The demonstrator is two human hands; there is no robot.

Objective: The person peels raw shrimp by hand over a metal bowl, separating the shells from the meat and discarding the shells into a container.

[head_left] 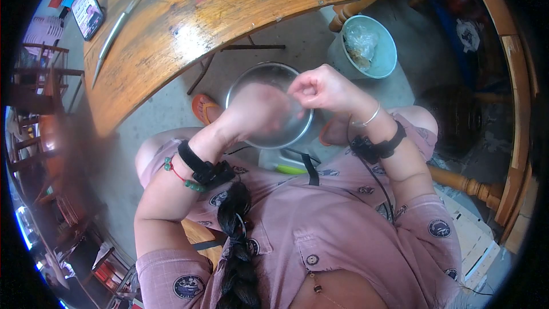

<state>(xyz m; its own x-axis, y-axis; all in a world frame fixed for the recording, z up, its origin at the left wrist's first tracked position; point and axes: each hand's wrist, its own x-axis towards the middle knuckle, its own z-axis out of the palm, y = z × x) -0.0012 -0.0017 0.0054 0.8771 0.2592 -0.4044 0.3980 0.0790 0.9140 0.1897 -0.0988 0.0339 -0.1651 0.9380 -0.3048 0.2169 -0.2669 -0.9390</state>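
Over a round metal basin (pixel 297 138), low between my knees, both of my hands are held close together. My left hand (pixel 260 111) covers the basin's left and middle part; its fingers are smeared and point down and to the right. My right hand (pixel 321 88) is above the basin's right rim, with the fingers curled and the thumb pressed against them. Whatever is in that pinch, if anything, is too small or hidden to name. The basin's contents are blurred behind my hands.
A wooden table (pixel 229 0) curves across the top, with a phone (pixel 87 12) and a slim, pointed, knife-like tool (pixel 115 37) on it. A pale blue bucket (pixel 382 64) holding a clear plastic bag stands beyond my right hand. Turned wooden chair parts (pixel 466 186) are at right.
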